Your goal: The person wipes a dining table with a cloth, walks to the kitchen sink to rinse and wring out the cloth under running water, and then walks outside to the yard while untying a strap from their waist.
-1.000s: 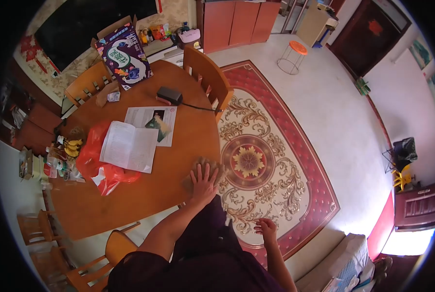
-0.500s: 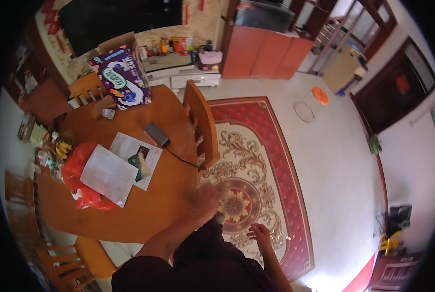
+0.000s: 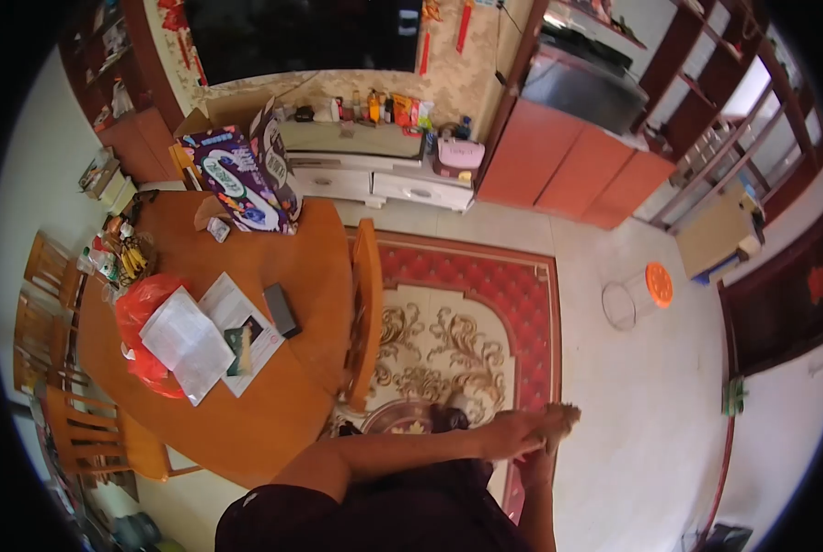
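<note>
The left hand (image 3: 512, 434) is closed, as it seems, on a brown cloth (image 3: 563, 422) — the picture is soft there, so the fingers cannot be counted. The right hand (image 3: 535, 467) meets it from below; it is partly covered, and whether it also grips cannot be told. The cloth sticks out at the far side of the two hands, away from the table.

The step in hand looks to be the bringing of both hands together at the cloth, off the table. The next move would call for one sure hold while the other hand shifts, so that the cloth does not drop.

Under and ahead of the grip lies the rug (image 3: 533, 308). To the left of it stands a chair (image 3: 365, 317), close by the table (image 3: 287, 405). Farther left on the table are a black box (image 3: 281, 311), white papers (image 3: 188, 345) and a red bag (image 3: 143, 311) — well apart from the hands. Ahead and to the right of the grip is an orange stool (image 3: 658, 284).
</note>
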Tool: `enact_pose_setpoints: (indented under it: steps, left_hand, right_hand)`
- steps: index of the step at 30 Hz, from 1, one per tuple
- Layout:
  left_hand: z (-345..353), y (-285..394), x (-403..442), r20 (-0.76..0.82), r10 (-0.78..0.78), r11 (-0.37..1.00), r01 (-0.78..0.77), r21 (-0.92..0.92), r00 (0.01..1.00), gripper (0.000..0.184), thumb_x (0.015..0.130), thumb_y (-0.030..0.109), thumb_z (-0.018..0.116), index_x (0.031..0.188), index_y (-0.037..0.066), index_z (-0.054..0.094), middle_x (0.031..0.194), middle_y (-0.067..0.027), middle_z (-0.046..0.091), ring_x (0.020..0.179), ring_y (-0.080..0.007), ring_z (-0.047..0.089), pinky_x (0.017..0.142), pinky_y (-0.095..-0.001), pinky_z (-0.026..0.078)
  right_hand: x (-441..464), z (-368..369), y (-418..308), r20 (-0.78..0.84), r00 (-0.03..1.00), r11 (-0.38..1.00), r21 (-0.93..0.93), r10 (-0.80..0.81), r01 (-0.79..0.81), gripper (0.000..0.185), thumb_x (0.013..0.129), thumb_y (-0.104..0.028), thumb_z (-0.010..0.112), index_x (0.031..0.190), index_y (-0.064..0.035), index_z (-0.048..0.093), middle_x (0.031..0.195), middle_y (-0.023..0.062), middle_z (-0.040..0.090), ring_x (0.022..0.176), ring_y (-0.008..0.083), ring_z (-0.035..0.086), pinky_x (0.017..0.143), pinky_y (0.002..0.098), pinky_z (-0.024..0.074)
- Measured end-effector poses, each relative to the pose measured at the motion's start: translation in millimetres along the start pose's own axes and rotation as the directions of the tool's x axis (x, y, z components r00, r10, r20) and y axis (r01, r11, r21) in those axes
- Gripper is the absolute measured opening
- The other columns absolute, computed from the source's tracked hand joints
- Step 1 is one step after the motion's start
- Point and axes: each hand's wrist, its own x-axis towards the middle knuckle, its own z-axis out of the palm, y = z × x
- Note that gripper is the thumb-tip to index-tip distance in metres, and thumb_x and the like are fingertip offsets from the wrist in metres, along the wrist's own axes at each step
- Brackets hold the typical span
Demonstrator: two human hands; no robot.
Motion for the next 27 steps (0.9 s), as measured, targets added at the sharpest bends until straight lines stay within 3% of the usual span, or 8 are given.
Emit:
enact_pose_setpoints:
  steps: [2,4,9,12,14,17,19,27]
  left_hand:
    - [-22.6,3.9,43.3,0.036,0.026,0.947,-0.036,0.319,0.999,0.068,0.091,0.037,0.057,0.148,0.014,0.027,0.146,-0.0235,0.032,0.132,-0.0365,0.038,0.108,-0.0457,0.033]
    - [-30.6,-8.8,72.8,0.067,0.049,0.839,-0.077,0.539,0.997,0.073,0.09,0.039,0.059,0.15,0.016,0.025,0.146,-0.0247,0.029,0.132,-0.0395,0.036,0.108,-0.0483,0.032]
    - [-181.0,-5.5,92.2,-0.412,-0.226,0.947,0.299,0.12,0.883,0.03,0.082,0.018,0.061,0.111,0.01,0.059,0.104,-0.01,0.065,0.104,-0.0248,0.061,0.086,-0.0401,0.046]
    - [-278.9,-0.2,16.5,-0.882,0.233,0.932,0.164,0.323,0.41,0.022,0.079,-0.001,0.052,0.097,0.004,0.064,0.09,-0.0056,0.067,0.08,-0.0151,0.062,0.066,-0.0277,0.05]
    - [-346.7,-1.8,-58.3,-0.987,-0.151,0.937,-0.312,-0.159,0.049,0.023,0.079,0.003,0.06,0.102,0.0,0.064,0.101,-0.01,0.062,0.088,-0.024,0.062,0.074,-0.0318,0.052]
    - [-454.7,20.1,-221.5,-0.931,0.32,0.555,0.831,0.035,-0.175,0.011,0.095,0.014,0.048,0.093,0.008,0.057,0.083,-0.0032,0.058,0.06,-0.0151,0.06,0.05,-0.0268,0.049]
    - [-511.8,71.2,-261.2,-0.704,-0.008,0.836,0.381,-0.394,-0.711,0.064,0.085,0.061,0.057,0.11,0.001,0.058,0.076,-0.0096,0.058,0.059,-0.0194,0.062,0.047,-0.0317,0.05]
    - [-583.4,66.3,-310.4,-0.478,-0.546,0.607,0.068,-0.792,-0.687,0.053,0.081,0.05,0.061,0.106,0.004,0.052,0.064,-0.0133,0.058,0.043,-0.0231,0.058,0.032,-0.0261,0.042]
  right_hand:
    - [30.8,46.3,-46.4,0.103,0.969,0.909,0.379,-0.226,0.172,0.039,0.09,-0.042,0.055,0.115,-0.0114,0.054,0.1,0.0054,0.061,0.086,0.022,0.057,0.083,0.0404,0.0467]
    - [53.6,75.3,-116.8,0.313,0.902,0.853,-0.336,-0.298,0.399,0.039,0.088,-0.043,0.057,0.112,-0.0112,0.056,0.1,0.0064,0.061,0.088,0.0221,0.057,0.084,0.0404,0.0458]
    - [116.0,168.8,-242.2,0.746,0.664,-0.583,-0.517,0.052,0.626,0.038,0.085,-0.043,0.06,0.105,-0.0109,0.059,0.099,0.0084,0.062,0.091,0.0225,0.058,0.086,0.0406,0.044]
    - [167.8,208.2,-257.6,0.812,0.579,-0.65,-0.398,0.08,0.648,0.034,0.085,-0.04,0.06,0.103,-0.0117,0.059,0.098,0.0084,0.062,0.091,0.0229,0.058,0.085,0.0412,0.0439]
    - [199.8,236.8,-265.3,0.845,0.527,-0.653,-0.35,0.089,0.672,0.031,0.084,-0.039,0.059,0.101,-0.0122,0.059,0.098,0.0083,0.062,0.091,0.0231,0.058,0.085,0.0416,0.0437]
    - [242.2,280.1,-277.0,0.861,0.495,-0.655,-0.309,0.115,0.69,0.028,0.084,-0.037,0.059,0.098,-0.0129,0.06,0.097,0.0083,0.061,0.091,0.0234,0.058,0.084,0.0422,0.0436]
    - [267.5,309.4,-281.7,0.86,0.491,-0.656,-0.291,0.139,0.696,0.025,0.084,-0.035,0.058,0.096,-0.0134,0.06,0.097,0.0083,0.061,0.091,0.0237,0.058,0.084,0.0426,0.0434]
    - [358.5,436.4,-306.3,0.876,0.455,-0.646,-0.254,0.163,0.72,0.016,0.083,-0.029,0.056,0.089,-0.0155,0.06,0.094,0.0081,0.06,0.09,0.0246,0.057,0.083,0.0441,0.0429]
